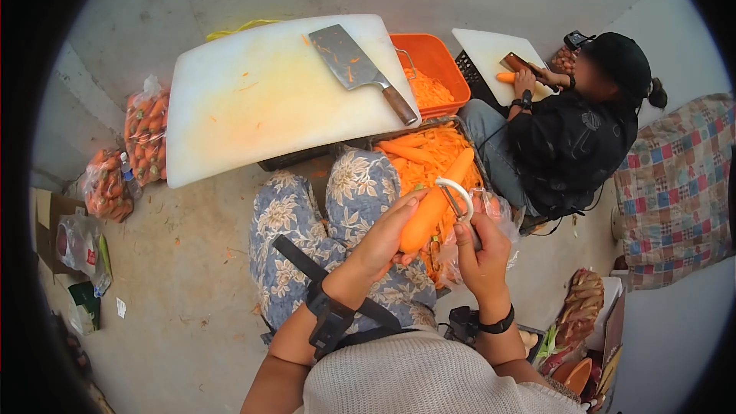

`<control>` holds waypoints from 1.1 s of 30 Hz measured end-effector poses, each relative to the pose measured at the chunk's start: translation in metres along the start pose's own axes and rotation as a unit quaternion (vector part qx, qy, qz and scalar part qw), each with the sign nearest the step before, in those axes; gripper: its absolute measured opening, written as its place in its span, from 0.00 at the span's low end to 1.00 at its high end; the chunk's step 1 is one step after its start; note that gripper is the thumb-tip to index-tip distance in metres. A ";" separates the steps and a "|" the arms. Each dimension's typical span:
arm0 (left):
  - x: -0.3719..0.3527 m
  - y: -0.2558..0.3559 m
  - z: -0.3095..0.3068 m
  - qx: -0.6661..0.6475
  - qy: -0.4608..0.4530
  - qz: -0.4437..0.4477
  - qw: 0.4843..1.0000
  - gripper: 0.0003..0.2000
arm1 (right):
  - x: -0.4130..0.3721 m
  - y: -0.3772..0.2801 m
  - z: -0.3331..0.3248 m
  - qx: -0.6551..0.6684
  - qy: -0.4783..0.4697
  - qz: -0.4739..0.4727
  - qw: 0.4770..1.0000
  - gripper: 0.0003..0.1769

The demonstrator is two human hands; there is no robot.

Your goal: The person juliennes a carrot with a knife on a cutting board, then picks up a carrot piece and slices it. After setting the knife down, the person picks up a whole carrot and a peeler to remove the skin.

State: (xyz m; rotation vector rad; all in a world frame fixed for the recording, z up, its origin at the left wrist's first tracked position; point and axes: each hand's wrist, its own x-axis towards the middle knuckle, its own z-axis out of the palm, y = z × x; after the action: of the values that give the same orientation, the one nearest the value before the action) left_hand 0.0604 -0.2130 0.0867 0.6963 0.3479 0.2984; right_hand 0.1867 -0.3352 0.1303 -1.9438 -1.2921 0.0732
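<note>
My left hand [387,238] is closed around the thick lower end of a peeled-looking orange carrot [426,218], which points up and to the right. In my right hand [484,249] is a white-framed peeler [465,198], its blade lying against the carrot's upper half. Below and behind the carrot stands a crate [479,161] heaped with carrot peelings [441,149] and a few whole carrots. A clear plastic bag [498,218] lies at the crate's right side, near my right hand.
Ahead, a white cutting board [261,92] carries a cleaver [353,65]. An orange basin [433,50] holds shredded carrot. At right, a co-worker [583,130] holds a carrot and knife over another board [491,50]. Bagged carrots [147,130] stand left; a patchwork cloth [678,192] is far right.
</note>
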 end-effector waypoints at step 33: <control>-0.001 -0.007 -0.003 -0.044 -0.017 -0.003 0.999 0.26 | -0.003 0.011 -0.013 0.107 -0.124 0.030 0.986 0.13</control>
State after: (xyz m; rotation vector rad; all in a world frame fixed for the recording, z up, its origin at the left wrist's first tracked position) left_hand 0.0594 -0.2171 0.0804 0.6123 0.3017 0.2944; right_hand 0.1994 -0.3475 0.1311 -1.8282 -1.3234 0.4781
